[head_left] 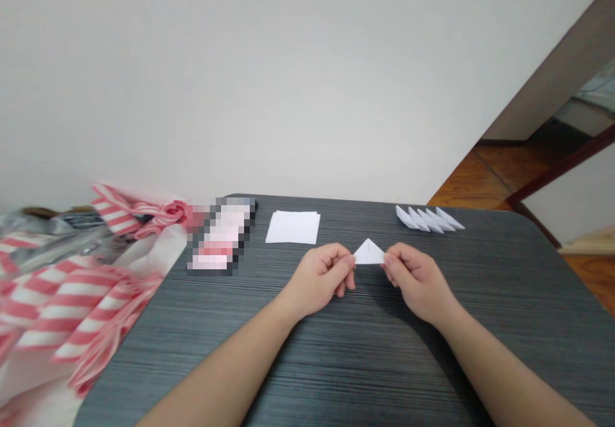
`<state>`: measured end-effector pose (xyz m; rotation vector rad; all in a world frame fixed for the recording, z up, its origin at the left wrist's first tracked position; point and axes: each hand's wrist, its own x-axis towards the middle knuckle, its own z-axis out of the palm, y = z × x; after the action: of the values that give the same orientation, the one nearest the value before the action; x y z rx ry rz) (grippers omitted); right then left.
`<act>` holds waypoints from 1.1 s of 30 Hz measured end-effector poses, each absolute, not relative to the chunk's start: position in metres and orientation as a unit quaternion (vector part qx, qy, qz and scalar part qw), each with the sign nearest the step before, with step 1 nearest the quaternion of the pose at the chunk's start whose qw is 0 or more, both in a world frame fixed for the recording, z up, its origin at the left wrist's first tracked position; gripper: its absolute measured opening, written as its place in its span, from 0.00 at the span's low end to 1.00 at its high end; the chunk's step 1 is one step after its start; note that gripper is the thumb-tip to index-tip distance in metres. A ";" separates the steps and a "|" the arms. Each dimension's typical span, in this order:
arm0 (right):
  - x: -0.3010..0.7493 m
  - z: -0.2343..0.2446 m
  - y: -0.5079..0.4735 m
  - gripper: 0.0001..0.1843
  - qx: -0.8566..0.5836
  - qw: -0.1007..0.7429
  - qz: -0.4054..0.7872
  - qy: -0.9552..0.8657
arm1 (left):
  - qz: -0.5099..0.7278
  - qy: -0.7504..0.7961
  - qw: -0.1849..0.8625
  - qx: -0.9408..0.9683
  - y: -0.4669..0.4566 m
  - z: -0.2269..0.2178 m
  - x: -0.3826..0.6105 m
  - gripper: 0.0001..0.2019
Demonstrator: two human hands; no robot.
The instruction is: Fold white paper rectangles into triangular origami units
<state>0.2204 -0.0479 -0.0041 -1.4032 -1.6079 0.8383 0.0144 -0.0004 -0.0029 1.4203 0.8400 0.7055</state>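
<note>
A small white folded paper triangle (368,253) is pinched at its two lower corners, above the middle of the table. My left hand (319,278) grips one corner between thumb and fingers, and my right hand (416,281) grips the other. Beyond my hands lies a neat stack of white paper squares (293,227). To the right of it, a row of several folded white paper pieces (429,219) overlap one another near the far edge. Neither hand touches the stack or the row.
The dark grey wood-grain table (365,363) has rounded corners. A pixelated, pink-and-white object (221,234) lies at its far left. Pink-and-white striped cloth (67,305) and a crumpled plastic bag (57,238) bulge beyond the left edge. Wooden floor (500,170) shows at the right.
</note>
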 end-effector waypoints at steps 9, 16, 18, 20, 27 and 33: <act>0.220 -0.002 -0.047 0.15 -0.556 0.403 0.327 -0.649 | 0.297 0.365 0.632 0.616 0.000 -0.002 0.014 0.13; 0.220 -0.001 -0.047 0.15 -0.559 0.399 0.330 -0.648 | 0.285 0.367 0.641 0.611 -0.002 0.001 0.014 0.13; 0.220 -0.001 -0.047 0.15 -0.561 0.398 0.331 -0.647 | 0.280 0.364 0.647 0.608 -0.002 0.001 0.014 0.13; 0.220 -0.002 -0.047 0.15 -0.563 0.398 0.331 -0.645 | 0.277 0.363 0.651 0.607 -0.002 0.001 0.014 0.13; 0.222 -0.003 -0.048 0.15 -0.561 0.408 0.340 -0.635 | 0.262 0.371 0.642 0.618 0.000 -0.001 0.013 0.16; 0.221 -0.005 -0.047 0.15 -0.558 0.413 0.339 -0.635 | 0.289 0.360 0.635 0.619 0.001 -0.005 0.012 0.18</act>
<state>0.2214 -0.0471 -0.0050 -1.4024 -1.5977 0.8525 0.0124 0.0009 -0.0048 1.4144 0.8226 0.6606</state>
